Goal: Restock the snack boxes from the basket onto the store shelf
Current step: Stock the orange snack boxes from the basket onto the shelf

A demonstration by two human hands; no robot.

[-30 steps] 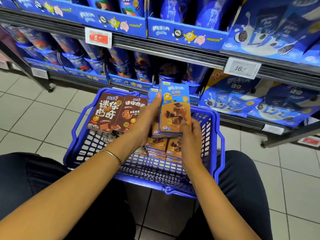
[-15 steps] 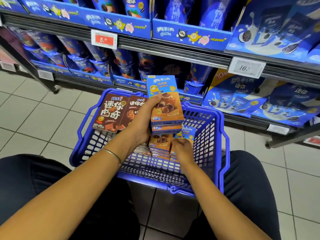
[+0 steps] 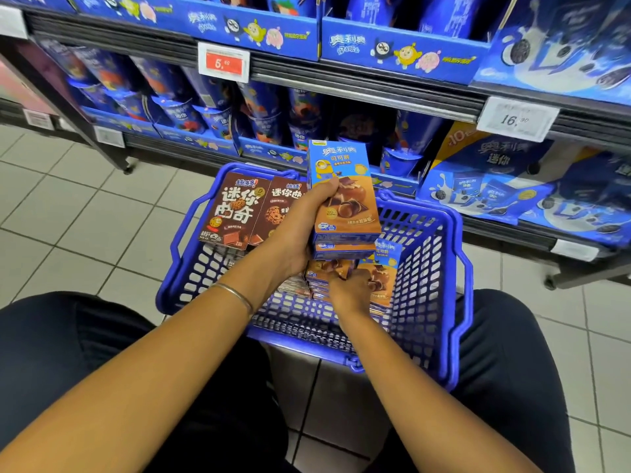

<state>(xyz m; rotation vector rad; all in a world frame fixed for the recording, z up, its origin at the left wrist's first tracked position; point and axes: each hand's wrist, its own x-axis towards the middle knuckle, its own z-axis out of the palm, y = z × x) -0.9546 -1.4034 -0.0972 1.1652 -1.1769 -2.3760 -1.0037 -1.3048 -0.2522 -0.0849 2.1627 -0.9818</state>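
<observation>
A blue plastic basket [image 3: 444, 302] stands on the floor between my knees. My left hand [image 3: 304, 230] grips a small stack of blue-and-orange snack boxes [image 3: 345, 196] and holds it above the basket. Lower down, my right hand [image 3: 351, 291] reaches into the basket and curls its fingers on another blue-and-orange box [image 3: 386, 271] among several lying there. Two brown cookie boxes [image 3: 235, 209] lean against the basket's far left wall. The store shelf [image 3: 341, 87] runs across the top of the view.
The shelf rows hold blue snack cups [image 3: 205, 114] at the left and large blue cookie packs [image 3: 512, 186] at the right. A red price tag [image 3: 223, 63] and a white price tag [image 3: 517, 119] hang on the rail. Tiled floor [image 3: 85, 216] lies to the left.
My right hand let go of the raised stack and dropped into the basket onto another box. My left hand kept the stack and lifted it slightly.
</observation>
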